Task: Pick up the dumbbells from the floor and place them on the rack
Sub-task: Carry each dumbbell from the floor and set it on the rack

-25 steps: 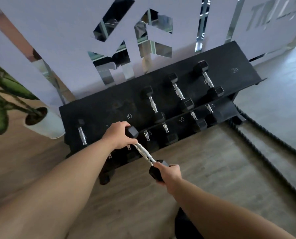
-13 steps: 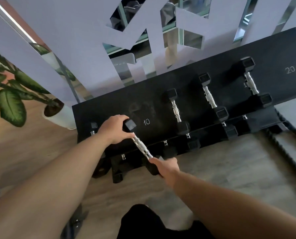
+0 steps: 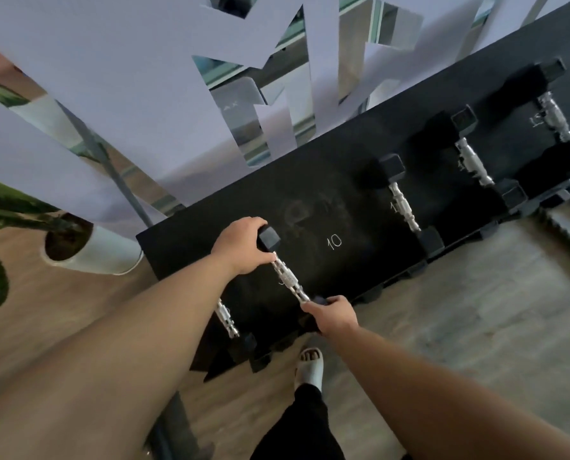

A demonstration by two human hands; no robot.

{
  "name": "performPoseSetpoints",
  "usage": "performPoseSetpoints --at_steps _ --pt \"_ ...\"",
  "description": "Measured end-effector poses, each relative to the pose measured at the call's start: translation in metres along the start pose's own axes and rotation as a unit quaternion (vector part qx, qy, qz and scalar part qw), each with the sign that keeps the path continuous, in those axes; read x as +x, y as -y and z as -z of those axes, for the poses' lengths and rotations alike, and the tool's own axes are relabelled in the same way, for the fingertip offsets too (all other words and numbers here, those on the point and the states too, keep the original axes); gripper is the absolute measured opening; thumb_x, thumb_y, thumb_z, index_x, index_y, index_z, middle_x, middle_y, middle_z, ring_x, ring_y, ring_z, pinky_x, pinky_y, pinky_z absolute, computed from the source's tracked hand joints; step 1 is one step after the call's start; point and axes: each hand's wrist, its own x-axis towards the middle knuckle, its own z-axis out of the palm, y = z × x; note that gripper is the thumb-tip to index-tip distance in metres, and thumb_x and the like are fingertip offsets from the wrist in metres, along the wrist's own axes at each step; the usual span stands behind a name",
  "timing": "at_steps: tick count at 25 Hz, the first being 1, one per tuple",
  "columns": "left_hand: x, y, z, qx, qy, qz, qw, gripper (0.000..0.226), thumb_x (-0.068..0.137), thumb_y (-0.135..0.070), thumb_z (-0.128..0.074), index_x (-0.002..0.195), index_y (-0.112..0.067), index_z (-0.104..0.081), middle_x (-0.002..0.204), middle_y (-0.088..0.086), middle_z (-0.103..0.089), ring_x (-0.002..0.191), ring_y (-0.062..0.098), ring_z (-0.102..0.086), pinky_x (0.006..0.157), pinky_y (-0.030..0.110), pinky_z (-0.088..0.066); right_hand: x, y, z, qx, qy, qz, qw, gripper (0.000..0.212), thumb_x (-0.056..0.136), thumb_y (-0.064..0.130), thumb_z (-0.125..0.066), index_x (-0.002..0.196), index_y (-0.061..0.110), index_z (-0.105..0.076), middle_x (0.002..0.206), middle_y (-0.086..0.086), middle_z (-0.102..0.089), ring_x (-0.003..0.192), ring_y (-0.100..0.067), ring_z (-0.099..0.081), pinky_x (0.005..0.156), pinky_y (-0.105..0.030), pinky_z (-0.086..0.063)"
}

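A potted plant (image 3: 87, 250) sits at mid-left beside the rack (image 3: 369, 207). Your left hand (image 3: 243, 247) and right hand (image 3: 336, 313) each grasp one head of the dumbbell (image 3: 288, 278), centre frame, over the rack's left part. Three racked dumbbells (image 3: 406, 207) lie rightward.

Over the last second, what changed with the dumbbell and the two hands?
The dumbbell went from in front of the rack to over its top shelf, left of the "10" mark. Unchanged: left hand and right hand grip its two ends; the racked dumbbells stayed put.
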Motion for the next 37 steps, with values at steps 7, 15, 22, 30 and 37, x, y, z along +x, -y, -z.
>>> performPoseSetpoints --at_steps 7,15,22,30,37 --pt "0.038 0.040 -0.042 -0.015 0.034 0.003 0.999 0.085 0.078 -0.035 -0.089 0.150 -0.021 -0.047 0.147 0.004 -0.057 0.136 0.026 -0.053 0.108 0.046 -0.048 0.016 0.002 -0.048 -0.013 -0.062 -0.065 0.996 0.064 0.088 0.042 -0.077 0.140 0.016 -0.050 0.141 -0.016 -0.039 0.069 -0.012 -0.047 0.059 -0.023 -0.043" --pt "0.038 0.062 -0.088 -0.005 0.028 -0.027 0.999 0.078 0.090 -0.028 -0.077 0.155 -0.028 -0.034 0.150 0.004 -0.043 0.133 0.025 -0.045 0.097 0.038 -0.050 0.014 0.001 -0.076 -0.179 -0.028 0.031 0.983 0.068 0.091 0.024 -0.071 0.151 0.027 -0.041 0.145 -0.010 -0.033 0.128 -0.031 -0.046 0.105 -0.040 -0.049" --pt "0.046 0.068 -0.092 0.003 0.040 -0.035 0.999 0.073 0.094 -0.032 -0.071 0.155 -0.029 -0.030 0.148 0.009 -0.043 0.125 0.026 -0.051 0.092 0.037 -0.051 0.033 -0.015 -0.076 -0.418 -0.016 0.119 0.900 0.094 0.081 0.054 -0.079 0.158 0.029 -0.031 0.146 -0.007 -0.048 0.134 -0.034 -0.038 0.112 -0.049 -0.033" --pt "0.051 0.071 -0.094 -0.023 0.044 -0.032 0.998 0.073 0.092 -0.032 -0.075 0.152 -0.029 -0.033 0.146 0.010 -0.044 0.119 0.028 -0.055 0.083 0.032 -0.042 0.047 -0.008 -0.080 -0.410 0.010 0.115 0.905 0.074 0.090 0.039 -0.076 0.149 0.017 -0.039 0.141 -0.012 -0.049 0.128 -0.034 -0.051 0.107 -0.047 -0.040" --pt "0.050 0.070 -0.094 -0.024 0.061 -0.023 0.998 0.077 0.094 -0.033 -0.072 0.157 -0.030 -0.027 0.153 0.010 -0.041 0.127 0.031 -0.053 0.093 0.040 -0.050 0.049 -0.007 -0.080 -0.398 0.023 0.101 0.912 0.081 0.090 0.035 -0.077 0.155 0.018 -0.032 0.145 -0.015 -0.044 0.128 -0.036 -0.052 0.106 -0.046 -0.043"
